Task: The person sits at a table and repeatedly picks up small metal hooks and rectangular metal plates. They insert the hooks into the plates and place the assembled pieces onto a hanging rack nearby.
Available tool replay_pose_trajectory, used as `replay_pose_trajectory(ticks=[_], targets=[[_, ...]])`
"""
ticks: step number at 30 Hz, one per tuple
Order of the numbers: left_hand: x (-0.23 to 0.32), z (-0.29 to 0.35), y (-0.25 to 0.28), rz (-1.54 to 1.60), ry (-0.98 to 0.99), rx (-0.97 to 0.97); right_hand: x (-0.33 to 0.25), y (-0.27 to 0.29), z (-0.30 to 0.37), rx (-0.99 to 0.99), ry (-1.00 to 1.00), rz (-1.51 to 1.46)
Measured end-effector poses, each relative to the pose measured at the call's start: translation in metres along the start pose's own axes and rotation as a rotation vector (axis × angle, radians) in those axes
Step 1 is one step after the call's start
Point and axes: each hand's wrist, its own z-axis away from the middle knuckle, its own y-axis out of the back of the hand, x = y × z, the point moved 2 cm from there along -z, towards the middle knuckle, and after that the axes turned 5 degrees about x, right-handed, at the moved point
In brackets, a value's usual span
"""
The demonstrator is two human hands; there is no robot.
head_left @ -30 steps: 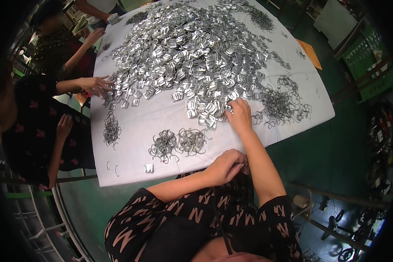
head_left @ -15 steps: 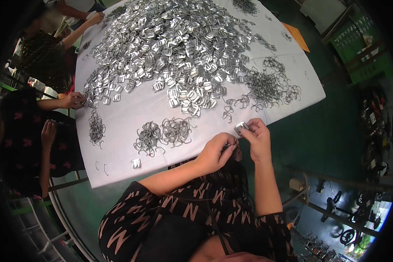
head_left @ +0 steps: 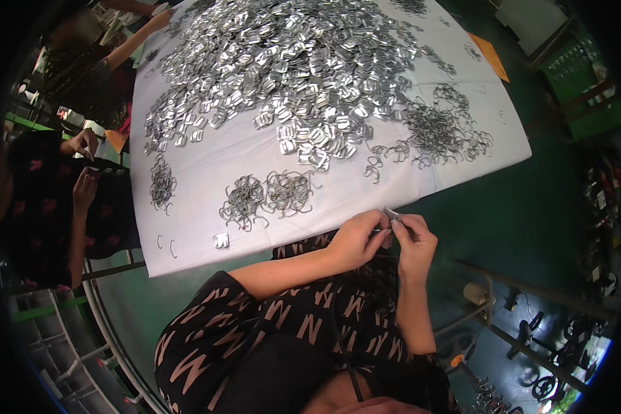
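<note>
Both hands drawn back from the heap to the desk edge | left hand and right hand pinch one small metal buckle between fingertips, apparently joining parts | wire hooks lie nearby, buckle heap beyond.

One table under a white sheet. One big heap of flat metal buckles at twelve o'clock, too many to count. Four clumps of wire hooks: one at nine o'clock, two near centre, one large at two o'clock. One stray buckle at seven o'clock. One orange card at one o'clock.
</note>
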Motion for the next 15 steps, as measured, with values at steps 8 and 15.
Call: replay_pose_trajectory(ticks=[8, 15], targets=[[-0.006, -0.004, 0.016, -0.194, -0.091, -0.045, 0.001, 0.006, 0.004, -0.006, 0.079, 0.076], [-0.036, -0.022, 0.106, -1.054, -0.276, -0.087, 0.011, 0.018, 0.002, 0.012, 0.011, -0.015]])
